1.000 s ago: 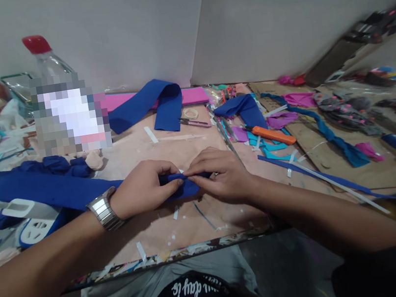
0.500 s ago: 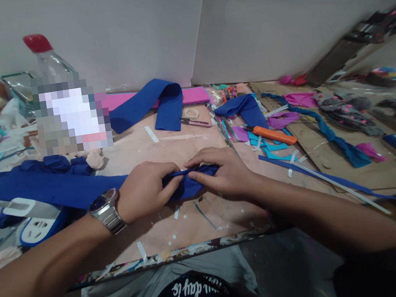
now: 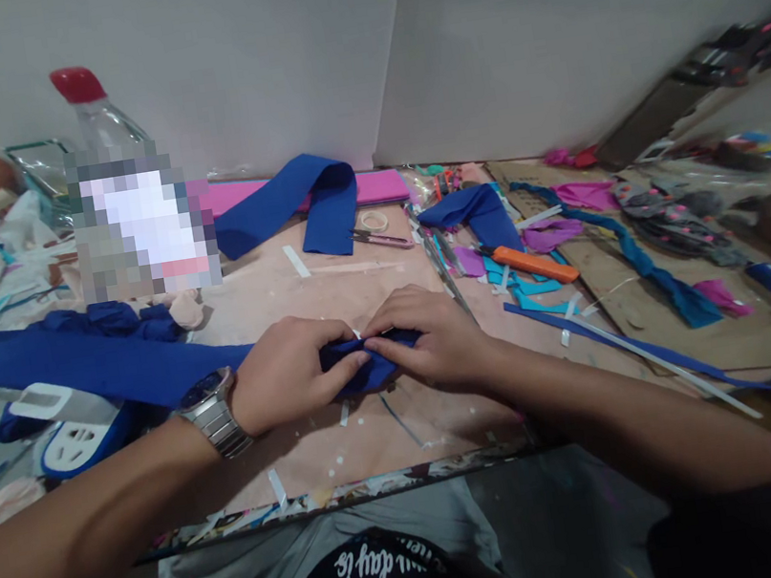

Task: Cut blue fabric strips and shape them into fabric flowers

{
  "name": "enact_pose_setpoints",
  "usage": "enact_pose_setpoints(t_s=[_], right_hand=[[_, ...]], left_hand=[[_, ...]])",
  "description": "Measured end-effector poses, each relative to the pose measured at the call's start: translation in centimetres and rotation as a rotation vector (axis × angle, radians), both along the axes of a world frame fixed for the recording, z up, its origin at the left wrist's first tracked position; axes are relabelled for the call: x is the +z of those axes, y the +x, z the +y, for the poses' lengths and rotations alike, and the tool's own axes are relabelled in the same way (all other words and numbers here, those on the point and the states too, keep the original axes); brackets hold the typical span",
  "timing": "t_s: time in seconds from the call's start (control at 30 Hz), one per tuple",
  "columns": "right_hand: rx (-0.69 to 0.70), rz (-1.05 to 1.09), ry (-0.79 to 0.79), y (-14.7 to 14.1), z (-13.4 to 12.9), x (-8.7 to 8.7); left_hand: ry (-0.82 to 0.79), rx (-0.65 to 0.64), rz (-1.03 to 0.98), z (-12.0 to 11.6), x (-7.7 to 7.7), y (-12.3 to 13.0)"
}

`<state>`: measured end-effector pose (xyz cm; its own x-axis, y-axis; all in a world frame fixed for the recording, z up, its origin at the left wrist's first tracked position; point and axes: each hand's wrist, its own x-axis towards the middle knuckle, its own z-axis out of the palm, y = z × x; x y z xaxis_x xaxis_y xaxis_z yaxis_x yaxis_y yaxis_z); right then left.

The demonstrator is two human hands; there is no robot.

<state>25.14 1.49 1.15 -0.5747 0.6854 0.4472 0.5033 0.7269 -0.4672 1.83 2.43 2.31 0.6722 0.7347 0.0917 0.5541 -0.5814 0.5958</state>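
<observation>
The left hand and right hand sit close together, both pinching a blue strip over the tabletop — gathered there, it seems, while the flat length leftward looks unworked — with a bunched blue piece lying beyond.

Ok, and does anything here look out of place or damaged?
Mainly the clutter on the right: bright blue scraps lie strewn about, with an orange cutter left loose among them. The held blue strip is bunched, though that looks like handling rather than damage. I see no obvious spill.
</observation>
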Motion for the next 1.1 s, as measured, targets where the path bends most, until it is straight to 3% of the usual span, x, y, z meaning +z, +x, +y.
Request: enact_pose_setpoints(t_s=[0.53, 1.1], right_hand=[[-0.041, 0.029, -0.095, 0.0, -0.5, 0.0], [0.061, 0.066, 0.034, 0.2, 0.0, -0.3]], left_hand=[[-0.05, 0.02, -0.028, 0.1, 0.5, 0.0], [-0.103, 0.078, 0.04, 0.5, 0.9, -0.2]])
